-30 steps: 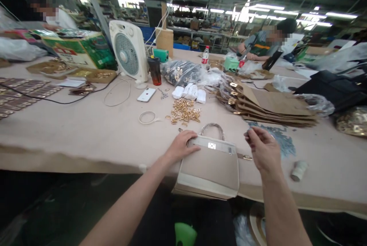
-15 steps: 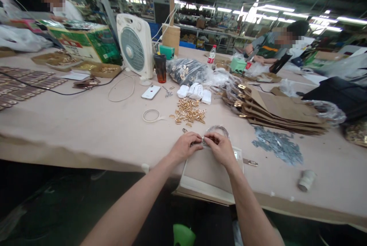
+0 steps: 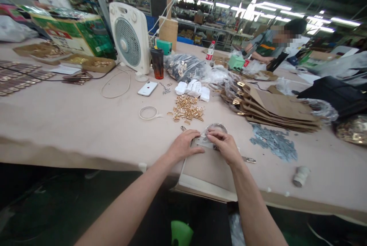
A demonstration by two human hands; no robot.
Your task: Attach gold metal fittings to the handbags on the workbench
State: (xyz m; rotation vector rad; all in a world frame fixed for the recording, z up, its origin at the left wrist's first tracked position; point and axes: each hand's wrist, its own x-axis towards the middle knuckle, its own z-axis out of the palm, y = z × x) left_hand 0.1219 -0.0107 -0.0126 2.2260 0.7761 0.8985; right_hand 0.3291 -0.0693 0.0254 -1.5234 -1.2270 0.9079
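Note:
My left hand [image 3: 183, 146] lies at the left upper edge of a flat beige panel, thumb and fingers spread apart. Close by on the right, my right hand [image 3: 225, 147] has its fingers curled in; what is between them, if anything, is too small to tell. The beige panel [image 3: 205, 171] lies under both hands and reaches over the table's front edge. Behind the fingers is a loop wrapped in clear plastic [image 3: 216, 127]. A strap with a metal buckle [image 3: 249, 159] sticks out to the right, and another small metal buckle [image 3: 183, 128] shows at the left.
Gold metal fittings [image 3: 187, 109] lie heaped beyond my hands. Left of them are a tape roll [image 3: 148, 113] and a phone [image 3: 147, 88]. Grey pieces [image 3: 273, 141], a thread spool [image 3: 301, 176] and stacked brown bags [image 3: 281, 108] are at right. A fan [image 3: 130, 38] stands behind; a co-worker [image 3: 265, 45] sits across.
My hands, which were together at the panel's top edge, have come apart. The left thumb and fingers have spread, and the right hand has shifted a little right. The view has tilted slightly.

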